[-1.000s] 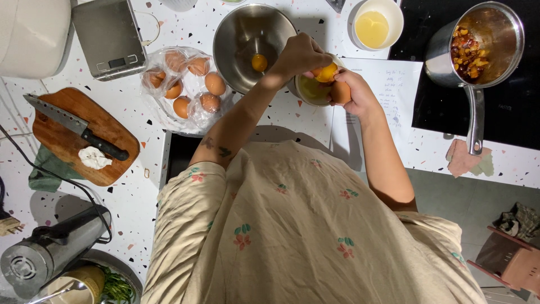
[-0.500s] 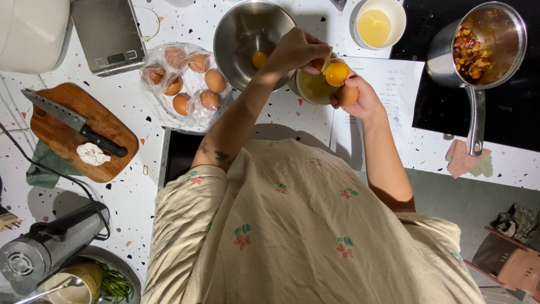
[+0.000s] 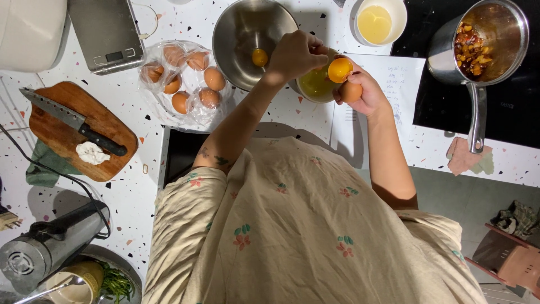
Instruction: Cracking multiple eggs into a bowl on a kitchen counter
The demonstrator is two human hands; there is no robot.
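My right hand [image 3: 363,93] holds a brown eggshell half [image 3: 350,91] with an orange yolk [image 3: 340,70] resting in it. My left hand [image 3: 295,53] is just to the left, its fingers curled around the other shell piece, which is mostly hidden. Both hands hover over a small bowl of egg white [image 3: 315,85]. Behind it stands a steel mixing bowl [image 3: 236,34] with one yolk [image 3: 259,57] inside. Several brown eggs [image 3: 191,79] lie in a clear plastic bag to the left.
A wooden board [image 3: 59,126] with a knife [image 3: 73,121] lies at left, a scale [image 3: 107,34] behind it. A white cup of yellow liquid [image 3: 376,23], a paper sheet [image 3: 402,84] and a saucepan of food [image 3: 478,42] on a black hob stand at right. A steel appliance [image 3: 50,247] sits front left.
The yolk has shifted slightly right and up, from between the two hands into the shell half in my right hand. My left hand stays close beside it.
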